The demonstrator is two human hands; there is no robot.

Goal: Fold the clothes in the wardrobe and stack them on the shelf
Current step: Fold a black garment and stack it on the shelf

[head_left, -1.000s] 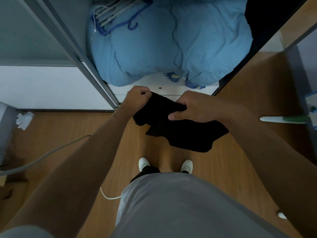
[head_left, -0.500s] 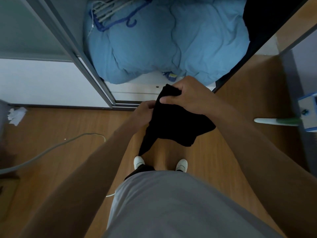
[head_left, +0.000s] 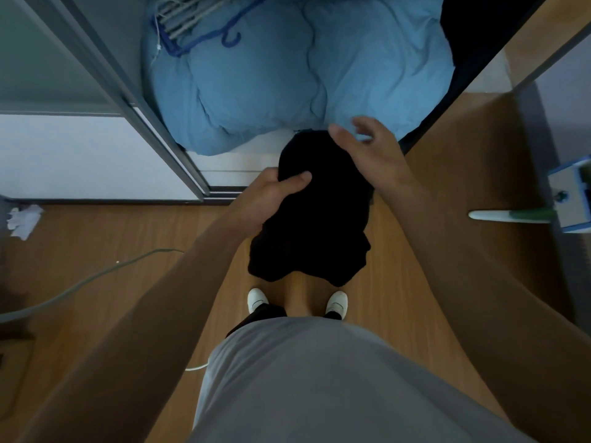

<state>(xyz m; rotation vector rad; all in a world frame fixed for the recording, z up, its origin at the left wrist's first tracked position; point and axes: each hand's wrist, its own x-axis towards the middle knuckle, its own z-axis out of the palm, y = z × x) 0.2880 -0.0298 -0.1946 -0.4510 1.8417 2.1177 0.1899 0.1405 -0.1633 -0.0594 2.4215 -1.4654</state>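
A black garment (head_left: 315, 219) hangs bunched in front of me above the wooden floor, just before the open wardrobe. My left hand (head_left: 271, 199) grips its left side, thumb curled over the cloth. At the garment's upper right edge is my right hand (head_left: 371, 151), fingers spread and relaxed, its palm against the cloth; the fingertips are blurred. The garment's lower end hangs loose above my white shoes.
A bulky blue quilt (head_left: 287, 78) fills the wardrobe floor, with blue and grey hangers (head_left: 195, 24) lying on it. The grey sliding door frame (head_left: 128, 100) runs at the left. A grey cable (head_left: 80, 282) and crumpled paper (head_left: 22, 219) lie on the floor. A blue-and-white box (head_left: 572, 199) stands at right.
My right hand let go of its pinch on the garment's top and opened. My left hand moved up and now holds the garment, which hangs longer and more bunched.
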